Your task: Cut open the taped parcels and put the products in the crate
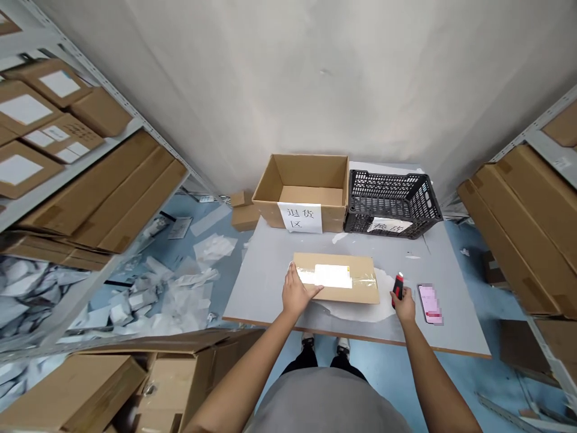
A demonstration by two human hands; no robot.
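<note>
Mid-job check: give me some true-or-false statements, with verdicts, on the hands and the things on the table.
1. The left hand touches the flat, closed, brown cardboard box. True.
2. The right hand holds the pink-screened rectangular phone. False: it holds the red-and-black handheld cutter.
3. The phone lies on the flat grey table. True.
4. The black plastic lattice crate stands left of the open-topped brown cardboard carton. False: it stands right of it.
5. The rectangular white paper sign is on the carton's front. True.
</note>
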